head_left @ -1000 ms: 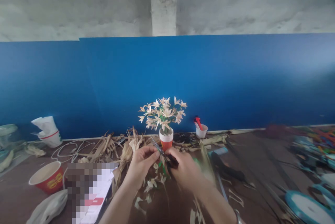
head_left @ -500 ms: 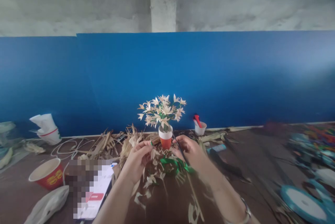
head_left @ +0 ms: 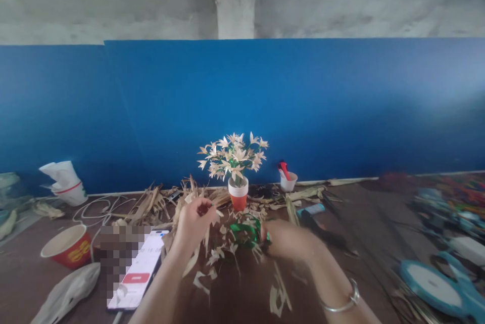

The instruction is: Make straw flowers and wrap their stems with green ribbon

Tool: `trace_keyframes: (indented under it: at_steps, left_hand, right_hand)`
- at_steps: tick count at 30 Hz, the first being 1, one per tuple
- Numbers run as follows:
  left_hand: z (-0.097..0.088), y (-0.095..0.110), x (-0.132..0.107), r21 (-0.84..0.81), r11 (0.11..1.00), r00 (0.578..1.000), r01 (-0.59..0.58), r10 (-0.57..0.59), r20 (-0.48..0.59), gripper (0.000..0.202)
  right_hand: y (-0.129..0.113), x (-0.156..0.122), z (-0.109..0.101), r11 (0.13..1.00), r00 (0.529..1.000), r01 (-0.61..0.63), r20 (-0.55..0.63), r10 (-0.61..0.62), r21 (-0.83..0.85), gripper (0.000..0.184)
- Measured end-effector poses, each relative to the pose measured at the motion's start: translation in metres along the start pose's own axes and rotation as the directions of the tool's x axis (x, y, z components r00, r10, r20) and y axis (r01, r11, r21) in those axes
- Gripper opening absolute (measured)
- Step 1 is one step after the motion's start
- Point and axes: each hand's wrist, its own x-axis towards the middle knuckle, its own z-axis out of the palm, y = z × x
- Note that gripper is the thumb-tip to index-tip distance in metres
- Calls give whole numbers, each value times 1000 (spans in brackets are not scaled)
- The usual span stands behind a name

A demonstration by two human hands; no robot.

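My left hand [head_left: 195,223] is closed in a pinch, with a small pale husk flower [head_left: 217,215] at its fingertips. Blurred by motion, my right hand [head_left: 286,238] reaches low over the table, its fingers at the edge of a green ribbon [head_left: 244,233]; whether they grip it I cannot tell. Loose husk flowers [head_left: 216,255] and scraps lie between the hands. Just beyond stands an orange and white pot [head_left: 238,197] holding a bunch of cream husk flowers [head_left: 237,157] on green stems.
Dry husks [head_left: 151,205] are heaped behind my left hand. A phone [head_left: 138,276], a red paper bowl [head_left: 68,247] and a white cup [head_left: 71,192] are leftward. Rightward are a small tub [head_left: 288,182] with a red-handled tool and a blue ribbon spool [head_left: 432,283].
My right hand has come down from beside the pot to the green ribbon, and the dark thin tool it held is out of sight. My left hand keeps its pinch, tilted slightly.
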Motion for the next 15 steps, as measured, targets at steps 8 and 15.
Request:
trace_keyframes:
  at_steps: [8,15]
  left_hand:
    - [19,-15,-1,448,876,978,-181,114,173,13]
    - [24,-20,-4,473,835,950,-281,171,261,15]
  right_hand:
    - [-31,-5,13,965,989,36,150,4,-259,41]
    - [-44,0,8,950,959,-19,263,106,-313,52]
